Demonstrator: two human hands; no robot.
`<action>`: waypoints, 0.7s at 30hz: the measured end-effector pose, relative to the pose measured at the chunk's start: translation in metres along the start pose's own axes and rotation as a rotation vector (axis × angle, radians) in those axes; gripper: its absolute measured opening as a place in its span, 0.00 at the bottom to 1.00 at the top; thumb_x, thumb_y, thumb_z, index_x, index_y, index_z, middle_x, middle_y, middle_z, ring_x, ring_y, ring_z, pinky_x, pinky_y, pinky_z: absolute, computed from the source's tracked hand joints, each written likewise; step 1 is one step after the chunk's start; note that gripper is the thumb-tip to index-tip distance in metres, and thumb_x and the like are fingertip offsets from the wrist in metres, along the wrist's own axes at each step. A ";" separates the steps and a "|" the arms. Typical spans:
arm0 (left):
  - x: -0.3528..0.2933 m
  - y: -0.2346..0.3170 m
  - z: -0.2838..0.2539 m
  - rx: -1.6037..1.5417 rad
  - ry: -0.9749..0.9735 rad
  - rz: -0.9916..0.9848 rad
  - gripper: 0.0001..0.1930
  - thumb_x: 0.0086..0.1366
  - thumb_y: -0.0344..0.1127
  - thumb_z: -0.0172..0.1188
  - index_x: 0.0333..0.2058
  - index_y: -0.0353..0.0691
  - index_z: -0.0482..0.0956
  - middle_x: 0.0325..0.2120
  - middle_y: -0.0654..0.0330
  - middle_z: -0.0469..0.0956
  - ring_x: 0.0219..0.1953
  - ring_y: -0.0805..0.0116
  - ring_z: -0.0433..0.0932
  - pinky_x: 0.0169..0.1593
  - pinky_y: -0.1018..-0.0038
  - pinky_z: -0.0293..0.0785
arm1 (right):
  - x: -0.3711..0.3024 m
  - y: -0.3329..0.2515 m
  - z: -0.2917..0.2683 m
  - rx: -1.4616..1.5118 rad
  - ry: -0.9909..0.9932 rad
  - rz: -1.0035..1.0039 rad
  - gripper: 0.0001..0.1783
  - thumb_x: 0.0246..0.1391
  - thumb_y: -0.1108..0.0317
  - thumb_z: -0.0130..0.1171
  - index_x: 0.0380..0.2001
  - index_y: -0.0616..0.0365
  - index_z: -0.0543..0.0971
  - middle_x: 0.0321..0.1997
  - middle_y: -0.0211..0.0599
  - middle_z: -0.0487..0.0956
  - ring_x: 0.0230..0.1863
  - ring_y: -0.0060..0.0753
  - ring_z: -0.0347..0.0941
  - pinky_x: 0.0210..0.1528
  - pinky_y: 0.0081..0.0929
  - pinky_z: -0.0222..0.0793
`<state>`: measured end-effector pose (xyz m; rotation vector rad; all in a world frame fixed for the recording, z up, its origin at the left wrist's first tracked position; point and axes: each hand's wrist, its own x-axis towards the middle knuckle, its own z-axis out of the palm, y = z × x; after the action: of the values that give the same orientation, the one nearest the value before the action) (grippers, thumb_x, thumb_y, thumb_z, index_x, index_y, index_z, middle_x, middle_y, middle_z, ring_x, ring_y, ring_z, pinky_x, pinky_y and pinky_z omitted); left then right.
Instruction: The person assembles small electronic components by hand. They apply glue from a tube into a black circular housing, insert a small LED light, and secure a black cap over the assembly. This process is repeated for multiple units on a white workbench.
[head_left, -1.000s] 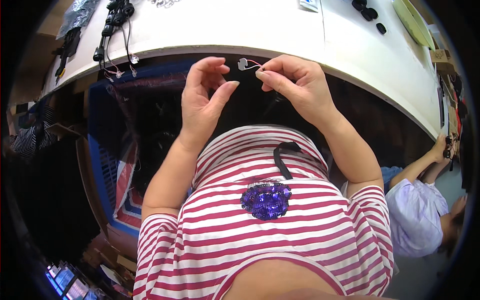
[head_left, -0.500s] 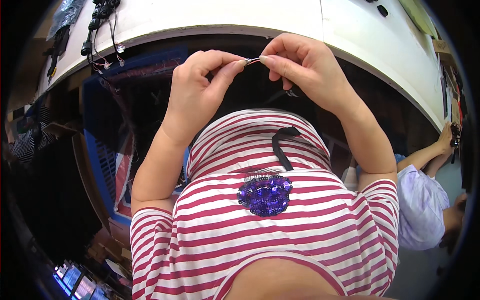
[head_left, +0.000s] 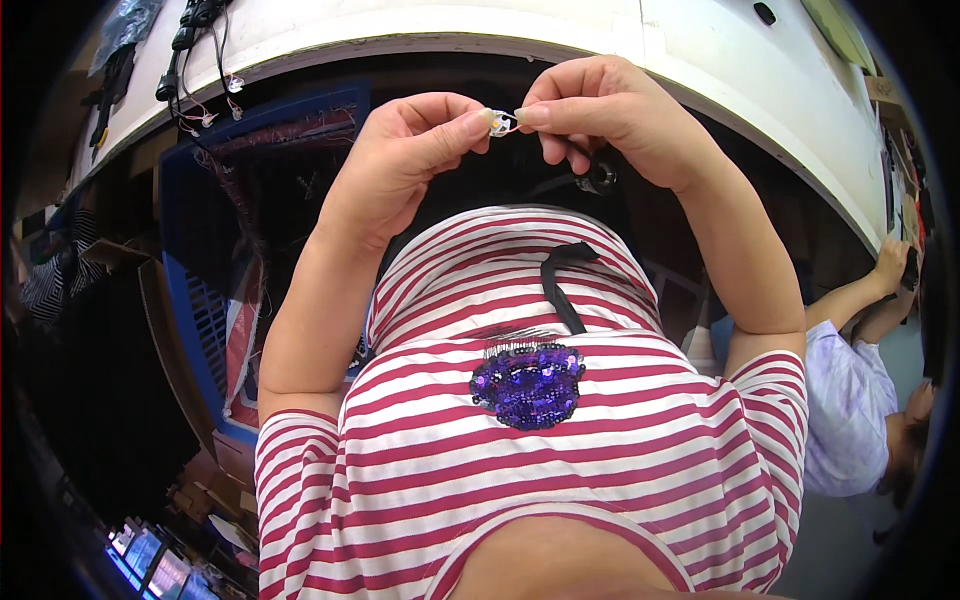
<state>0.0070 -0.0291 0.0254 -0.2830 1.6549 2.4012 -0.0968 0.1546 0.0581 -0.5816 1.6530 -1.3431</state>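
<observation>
Just short of the table's near edge, my left hand (head_left: 420,140) pinches a small white round LED board (head_left: 501,124) between thumb and forefinger. Thin wires run from the board to my right hand (head_left: 600,115), whose thumb and fingertip are closed on them. Below my right fingers hangs a black cylindrical part (head_left: 600,178), apparently on the same lead. Both hands are raised in front of my striped shirt, fingertips close together.
The white table (head_left: 420,22) curves across the far side. Black cabled parts (head_left: 172,85) with small clear ends lie at its left. A blue plastic crate (head_left: 180,270) stands below, left. A co-worker (head_left: 850,410) sits at the right, hands by the table.
The small board has turned so its white face shows between my fingers. My right hand has risen slightly, and the black cylindrical part beneath it shows more fully.
</observation>
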 end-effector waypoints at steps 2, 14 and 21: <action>0.000 -0.002 0.002 -0.134 -0.006 -0.014 0.09 0.59 0.35 0.57 0.33 0.35 0.75 0.24 0.66 0.72 0.25 0.82 0.65 0.30 0.84 0.61 | 0.002 0.003 0.000 0.068 -0.032 -0.004 0.11 0.50 0.62 0.56 0.27 0.59 0.77 0.18 0.28 0.74 0.16 0.13 0.66 0.21 0.08 0.60; 0.006 -0.011 0.015 -0.384 0.078 0.162 0.08 0.62 0.36 0.53 0.35 0.37 0.74 0.25 0.65 0.71 0.27 0.79 0.64 0.33 0.82 0.61 | -0.004 0.032 0.023 -0.062 0.367 -0.505 0.11 0.52 0.67 0.56 0.36 0.64 0.75 0.28 0.32 0.76 0.26 0.17 0.72 0.29 0.14 0.70; 0.002 -0.002 0.007 -0.008 0.144 0.127 0.08 0.60 0.34 0.55 0.33 0.35 0.75 0.26 0.64 0.73 0.28 0.80 0.67 0.33 0.84 0.62 | -0.007 0.026 0.010 -0.148 0.313 -0.412 0.09 0.51 0.68 0.56 0.31 0.64 0.77 0.22 0.30 0.75 0.23 0.17 0.70 0.26 0.13 0.68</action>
<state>0.0054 -0.0221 0.0256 -0.3709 1.7747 2.5338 -0.0802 0.1625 0.0360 -0.8701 1.9708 -1.6821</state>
